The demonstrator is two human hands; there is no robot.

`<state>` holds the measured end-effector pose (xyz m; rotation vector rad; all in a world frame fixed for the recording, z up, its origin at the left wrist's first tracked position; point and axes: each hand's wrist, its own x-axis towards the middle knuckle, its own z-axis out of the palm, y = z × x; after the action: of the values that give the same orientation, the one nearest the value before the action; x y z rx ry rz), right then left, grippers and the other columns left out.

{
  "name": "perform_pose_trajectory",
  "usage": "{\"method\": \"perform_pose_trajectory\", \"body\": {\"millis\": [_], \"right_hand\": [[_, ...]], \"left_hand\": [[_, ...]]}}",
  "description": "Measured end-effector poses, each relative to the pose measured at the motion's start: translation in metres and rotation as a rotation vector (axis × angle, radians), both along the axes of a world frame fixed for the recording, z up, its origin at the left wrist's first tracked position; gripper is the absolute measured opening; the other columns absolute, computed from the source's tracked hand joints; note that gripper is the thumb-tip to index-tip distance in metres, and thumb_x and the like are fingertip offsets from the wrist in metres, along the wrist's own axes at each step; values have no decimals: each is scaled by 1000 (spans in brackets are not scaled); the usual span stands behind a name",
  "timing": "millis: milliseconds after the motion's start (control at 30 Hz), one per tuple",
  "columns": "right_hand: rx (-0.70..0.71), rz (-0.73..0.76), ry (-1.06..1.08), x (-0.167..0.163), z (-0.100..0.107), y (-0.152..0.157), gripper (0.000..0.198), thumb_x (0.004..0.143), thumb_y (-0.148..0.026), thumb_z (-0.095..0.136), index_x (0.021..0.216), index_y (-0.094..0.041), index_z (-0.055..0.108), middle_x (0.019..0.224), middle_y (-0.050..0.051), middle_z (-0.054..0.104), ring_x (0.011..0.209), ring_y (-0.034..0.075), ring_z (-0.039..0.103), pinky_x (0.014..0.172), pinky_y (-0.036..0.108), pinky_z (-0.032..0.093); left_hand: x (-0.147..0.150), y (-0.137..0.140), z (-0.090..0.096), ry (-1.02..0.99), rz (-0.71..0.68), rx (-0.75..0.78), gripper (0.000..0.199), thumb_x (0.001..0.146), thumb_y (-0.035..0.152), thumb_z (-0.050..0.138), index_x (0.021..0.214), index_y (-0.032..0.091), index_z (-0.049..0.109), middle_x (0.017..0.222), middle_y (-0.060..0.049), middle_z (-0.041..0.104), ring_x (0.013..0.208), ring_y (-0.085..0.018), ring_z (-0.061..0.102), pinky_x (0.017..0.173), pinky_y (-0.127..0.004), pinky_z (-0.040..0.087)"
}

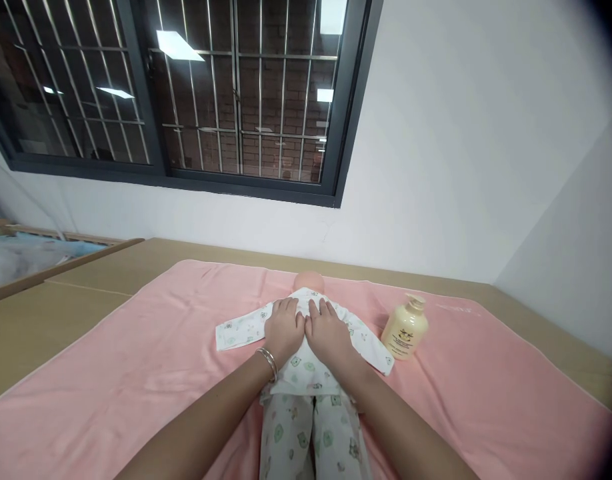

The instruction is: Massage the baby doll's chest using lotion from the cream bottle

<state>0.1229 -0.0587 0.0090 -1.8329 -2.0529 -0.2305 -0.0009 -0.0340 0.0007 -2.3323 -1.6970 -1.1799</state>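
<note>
1. Blanket [151, 360]: pink, spread beneath doll and bottle.
2. Left hand [283, 328]: bracelet [270, 361] at wrist; palm down, fingers extended, gripping nothing that I could see.
3. Doll [311, 367]: printed clothes; lying on the blanket, directly under both palms. Long axis ran away from my camera, head [309, 283] toward the wall [436, 167]. Neither hand was nearer.
4. Right hand [329, 328]: flat on the doll's front, beside the left; I saw nothing gripped.
5. Bottle [405, 330]: standing by the sleeve [375, 348] end, nearer the right hand; contact unclear.

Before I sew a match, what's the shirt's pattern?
The shirt is white with scattered green and dark prints, head view.
</note>
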Motion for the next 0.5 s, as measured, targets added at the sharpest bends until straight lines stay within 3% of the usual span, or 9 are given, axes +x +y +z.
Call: {"method": "perform_pose_trajectory", "body": {"millis": [500], "right_hand": [[-38, 23, 23, 3, 6, -3, 50, 96, -33, 32, 143, -18, 39, 144, 15, 41, 133, 27, 35, 99, 39, 39]], "left_hand": [[-1, 4, -3, -3, -19, 16, 30, 86, 19, 45, 113, 18, 58, 113, -7, 63, 109, -26, 51, 89, -38, 48]]}}
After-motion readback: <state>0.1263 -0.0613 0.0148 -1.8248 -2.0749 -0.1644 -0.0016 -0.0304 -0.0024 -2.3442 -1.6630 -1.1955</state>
